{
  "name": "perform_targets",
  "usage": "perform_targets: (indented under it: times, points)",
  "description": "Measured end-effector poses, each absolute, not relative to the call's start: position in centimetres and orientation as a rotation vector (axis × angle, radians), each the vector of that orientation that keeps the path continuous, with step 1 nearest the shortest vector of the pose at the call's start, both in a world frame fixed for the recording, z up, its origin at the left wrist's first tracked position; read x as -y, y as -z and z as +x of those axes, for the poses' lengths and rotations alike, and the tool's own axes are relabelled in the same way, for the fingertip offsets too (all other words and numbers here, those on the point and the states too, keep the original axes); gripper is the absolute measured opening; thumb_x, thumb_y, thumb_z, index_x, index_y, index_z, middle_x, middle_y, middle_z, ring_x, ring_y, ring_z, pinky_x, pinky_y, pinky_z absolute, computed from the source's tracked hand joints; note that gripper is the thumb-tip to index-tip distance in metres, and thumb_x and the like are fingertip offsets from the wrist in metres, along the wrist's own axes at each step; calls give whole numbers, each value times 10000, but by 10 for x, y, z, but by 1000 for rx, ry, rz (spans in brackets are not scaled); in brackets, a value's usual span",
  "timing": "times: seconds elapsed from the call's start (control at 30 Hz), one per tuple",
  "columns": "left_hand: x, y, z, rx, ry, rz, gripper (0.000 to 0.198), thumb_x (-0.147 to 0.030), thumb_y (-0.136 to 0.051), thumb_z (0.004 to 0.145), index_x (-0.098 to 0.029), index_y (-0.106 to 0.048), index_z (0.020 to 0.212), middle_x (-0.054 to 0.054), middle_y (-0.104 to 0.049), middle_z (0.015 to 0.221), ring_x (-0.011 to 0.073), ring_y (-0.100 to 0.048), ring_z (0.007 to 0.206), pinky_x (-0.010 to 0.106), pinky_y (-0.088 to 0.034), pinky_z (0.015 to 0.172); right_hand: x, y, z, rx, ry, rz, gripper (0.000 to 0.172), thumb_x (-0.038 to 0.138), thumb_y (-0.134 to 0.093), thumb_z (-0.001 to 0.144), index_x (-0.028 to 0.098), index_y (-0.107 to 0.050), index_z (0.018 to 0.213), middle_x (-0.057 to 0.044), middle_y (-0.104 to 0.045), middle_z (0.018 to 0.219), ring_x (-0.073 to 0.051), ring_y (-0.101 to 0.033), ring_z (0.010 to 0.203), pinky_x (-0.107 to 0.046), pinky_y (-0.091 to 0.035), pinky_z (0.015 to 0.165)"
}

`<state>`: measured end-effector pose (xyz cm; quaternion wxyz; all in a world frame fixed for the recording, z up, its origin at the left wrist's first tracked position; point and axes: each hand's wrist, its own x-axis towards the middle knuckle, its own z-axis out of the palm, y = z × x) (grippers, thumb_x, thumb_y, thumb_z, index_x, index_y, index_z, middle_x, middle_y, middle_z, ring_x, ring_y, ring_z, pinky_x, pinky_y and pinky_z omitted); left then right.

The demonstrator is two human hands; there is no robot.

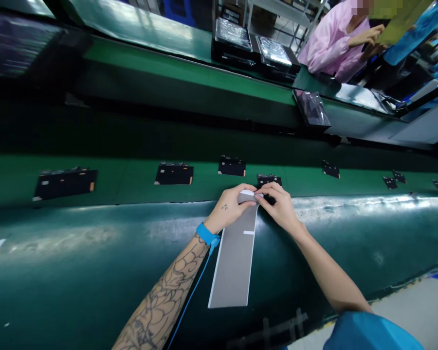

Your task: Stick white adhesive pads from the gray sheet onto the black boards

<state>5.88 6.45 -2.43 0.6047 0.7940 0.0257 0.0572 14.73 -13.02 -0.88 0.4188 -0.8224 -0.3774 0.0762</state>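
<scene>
Well, L hand (pixel 228 208) & R hand (pixel 280 206) were both pinched shut on the curled top end of a grey strip (pixel 233 270), which lay on the dark green mat (pixel 95 253), tail toward the person. Black boards (pixel 231 166) sat just past the hands. Blue wrist strap (pixel 206 234) on L wrist; co-worker in pink (pixel 332 46) across the line.

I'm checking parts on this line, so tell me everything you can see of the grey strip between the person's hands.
The grey strip is a long, flat, matte band, possibly film or tape, with a thin white edge along one long side and a small white mark near its far end. That far end curls upward, showing white, and is pinched between the left hand and right hand. The rest lies flat and slanted on the dark green belt, ending squarely nearest the person.
</scene>
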Motion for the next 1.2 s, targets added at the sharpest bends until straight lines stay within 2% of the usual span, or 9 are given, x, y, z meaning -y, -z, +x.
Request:
perform_targets:
  times: [0.3, 0.57, 0.8, 0.97, 1.1, 1.2]
  points:
    - [-60, 24, 59, -46, -175, 1904, 215, -181, -759, 947, -230, -725, 1153, 31, -796, 1142, 260, -747, 1062, 385, -567, 973, 126, -2, 147, 922, -267, -2049, 80, 370, -680, 1036, 300, -720, 1030, -60, -693, 1051, -258, -653, 928, -442, -572, 860]
    - [-60, 27, 59, -52, -194, 1885, 243, -136, -787, 934, -231, -727, 1150, 10, -795, 1121, 238, -744, 1028, 354, -542, 932, 129, 1, 155, 965, -358, -1974, 119, 345, -671, 1056, 234, -711, 1040, -52, -658, 1037, -209, -614, 930, -363, -515, 856]
    - [-60, 28, 59, -55, -182, 1891, 286, -109, -788, 922, -237, -718, 1167, 18, -791, 1183, 246, -742, 1103, 370, -555, 984, 138, 0, 170, 916, -418, -1954, 189, 417, -694, 1047, 231, -722, 1025, -48, -678, 1029, -199, -633, 918, -343, -494, 803]
    - [-61, 28, 60, -82, -142, 1906, 284, -131, -786, 928, -238, -717, 1182, 32, -786, 1234, 264, -742, 1126, 405, -571, 1008, 168, 3, 228, 734, -439, -2022, 327, 541, -755, 972, 216, -725, 986, -47, -699, 982, -205, -648, 871, -340, -501, 752]
    - [-63, 28, 60, -81, -131, 1917, 268, -170, -793, 936, -240, -719, 1184, 33, -787, 1221, 270, -745, 1098, 429, -578, 1009, 190, 5, 269, 730, -594, -2115, 407, 613, -792, 899, 215, -734, 957, -54, -692, 938, -218, -628, 835, -337, -501, 678]
    - [-64, 27, 60, -86, -115, 1916, 260, -174, -791, 937, -241, -721, 1179, 33, -786, 1216, 273, -745, 1091, 435, -580, 1004, 193, 4, 280, 790, -719, -2139, 399, 606, -776, 910, 214, -739, 978, -49, -691, 898, -211, -622, 788, -337, -495, 660]
